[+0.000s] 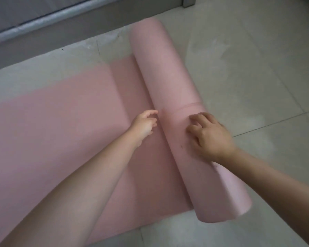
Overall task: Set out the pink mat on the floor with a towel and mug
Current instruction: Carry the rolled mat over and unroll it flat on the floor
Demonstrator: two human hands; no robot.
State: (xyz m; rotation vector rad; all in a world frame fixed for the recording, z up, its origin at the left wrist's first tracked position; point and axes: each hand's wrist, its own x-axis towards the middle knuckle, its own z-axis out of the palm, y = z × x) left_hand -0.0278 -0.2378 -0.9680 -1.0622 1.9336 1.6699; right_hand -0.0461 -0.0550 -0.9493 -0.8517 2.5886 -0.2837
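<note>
A pink mat [48,120] lies partly unrolled on the tiled floor, its flat part spreading to the left. The rest is still a thick roll [161,72] running from the upper middle down to the lower right. My right hand [209,136] rests on top of the roll, fingers spread and pressing on it. My left hand [144,123] hovers at the roll's left side over the flat part, fingers apart and holding nothing. No towel or mug is in view.
Pale floor tiles [257,68] extend to the right of the roll. A grey furniture base or ledge [43,20] runs along the top left, close to the mat's far edge.
</note>
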